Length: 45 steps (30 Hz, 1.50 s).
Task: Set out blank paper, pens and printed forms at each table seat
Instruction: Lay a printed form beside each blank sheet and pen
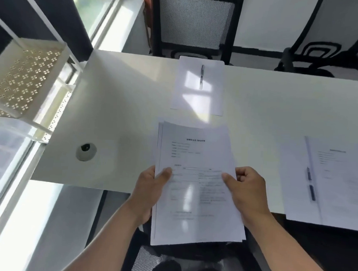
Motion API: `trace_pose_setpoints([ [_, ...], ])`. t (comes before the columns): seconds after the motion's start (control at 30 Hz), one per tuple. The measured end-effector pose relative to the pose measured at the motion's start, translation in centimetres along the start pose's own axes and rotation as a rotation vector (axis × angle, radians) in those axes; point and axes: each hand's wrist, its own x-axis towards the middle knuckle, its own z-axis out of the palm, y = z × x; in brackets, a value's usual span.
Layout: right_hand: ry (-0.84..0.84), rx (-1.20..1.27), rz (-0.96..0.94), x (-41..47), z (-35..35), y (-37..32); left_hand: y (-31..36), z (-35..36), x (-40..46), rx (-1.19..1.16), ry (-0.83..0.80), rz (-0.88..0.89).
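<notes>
I hold a stack of printed forms (195, 155) over the near edge of the white table (121, 115). My left hand (150, 187) grips its left edge with the thumb on top, and my right hand (247, 190) pinches its right edge. Across the table, a blank sheet (196, 99) lies at the far seat with a pen (201, 76) on it. At the seat to my right lie a blank sheet (296, 183) with a pen (310, 183) on it and a printed form (343, 181) beside it.
A mesh-backed office chair (195, 24) stands at the far side, another chair (323, 60) at the far right. A chair seat (146, 262) is below me. A white perforated shelf (25, 75) stands at the left by the window. A cable grommet (86, 151) sits in the tabletop.
</notes>
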Motion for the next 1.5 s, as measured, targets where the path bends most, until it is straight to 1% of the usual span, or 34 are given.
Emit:
trace_pose_setpoints([
  [0.2,0.002,-0.005,0.005,1.4,0.3,0.6,-0.9,-1.0,1.3,0.016,-0.026,-0.017],
  [0.37,-0.074,0.023,0.040,1.7,0.4,0.4,-1.2,-1.7,1.9,0.004,-0.055,-0.022],
  [0.5,-0.079,0.011,0.038,2.1,0.8,0.2,-1.0,-2.1,2.3,-0.027,-0.054,-0.018],
  [0.63,-0.032,-0.037,-0.015,2.9,1.3,-0.1,0.1,-2.7,2.9,-0.047,-0.038,0.006],
  [0.8,0.092,-0.105,-0.066,4.5,0.9,0.2,1.0,-4.8,3.6,-0.059,-0.008,0.016],
  [0.9,0.177,-0.141,-0.065,5.4,0.2,1.0,0.9,-6.4,3.5,-0.064,0.031,0.016],
  [1.13,0.285,-0.259,-0.030,6.5,-0.6,2.9,-0.3,-9.2,2.7,-0.084,0.068,-0.025],
  [1.27,0.303,-0.300,-0.025,7.4,-0.8,3.5,-0.5,-10.3,2.1,-0.096,0.080,-0.032],
  [1.5,0.256,-0.288,-0.071,7.6,1.3,3.3,-0.9,-11.0,2.4,-0.089,0.097,-0.040],
])
